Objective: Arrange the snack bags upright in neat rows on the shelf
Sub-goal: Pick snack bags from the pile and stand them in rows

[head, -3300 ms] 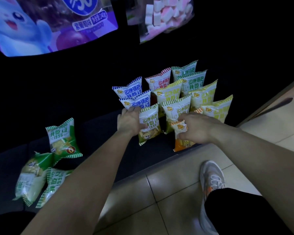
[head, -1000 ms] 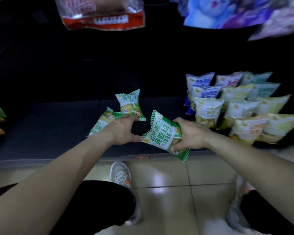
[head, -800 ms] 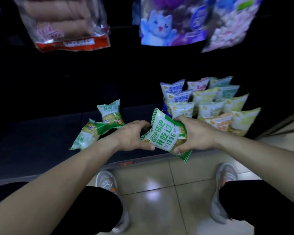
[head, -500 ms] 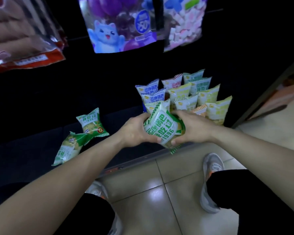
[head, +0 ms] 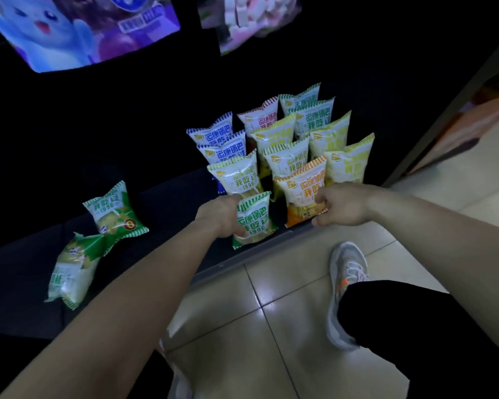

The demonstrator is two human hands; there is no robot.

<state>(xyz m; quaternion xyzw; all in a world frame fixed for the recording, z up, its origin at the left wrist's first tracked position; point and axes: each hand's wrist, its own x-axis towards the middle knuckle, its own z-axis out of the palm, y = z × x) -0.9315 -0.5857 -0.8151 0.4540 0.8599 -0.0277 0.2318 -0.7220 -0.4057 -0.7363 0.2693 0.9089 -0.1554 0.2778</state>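
Gripping the green bag (head: 255,223) upright at the shelf (head: 167,208) front, the left hand (head: 221,216) is nearer the two loose bags (head: 113,210), well off to its left; the right hand (head: 340,207) holds the orange bag (head: 301,188).

We are counting twelve snack bags (head: 285,162) standing at the shelf's (head: 167,203) right end, two green bags (head: 113,208) sitting loose toward the shelf's left, and two large bags (head: 84,30) hanging above the shelf.
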